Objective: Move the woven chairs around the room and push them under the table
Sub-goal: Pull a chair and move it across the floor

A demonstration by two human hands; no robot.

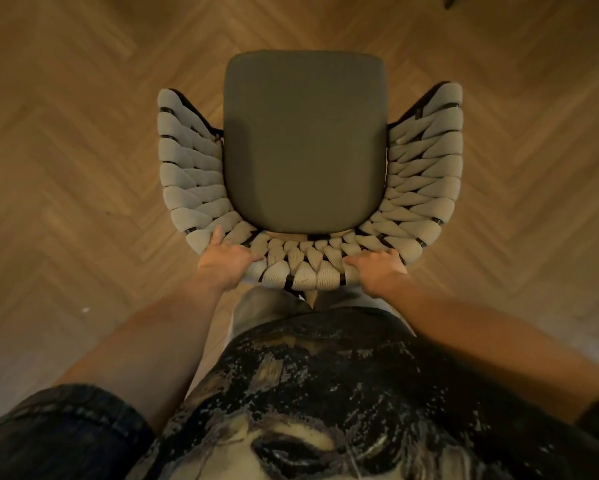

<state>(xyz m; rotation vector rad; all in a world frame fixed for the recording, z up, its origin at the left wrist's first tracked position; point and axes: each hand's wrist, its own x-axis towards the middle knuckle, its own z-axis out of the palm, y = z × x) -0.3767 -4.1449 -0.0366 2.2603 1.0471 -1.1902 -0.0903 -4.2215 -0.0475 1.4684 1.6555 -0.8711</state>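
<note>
A woven chair [305, 150] stands right in front of me, seen from above, with a grey-green seat cushion and a curved back of thick beige woven cord on a dark frame. My left hand [223, 259] grips the top of the backrest at its left rear, thumb toward the seat. At the right rear of the same backrest, my right hand [377, 268] grips the rim. The chair's legs are hidden under the seat. No table is in view.
Herringbone wood floor [83, 150] spreads on all sides of the chair. A dark object [452, 0] shows at the top edge, right of centre. My own torso and legs fill the bottom of the view, close behind the chair.
</note>
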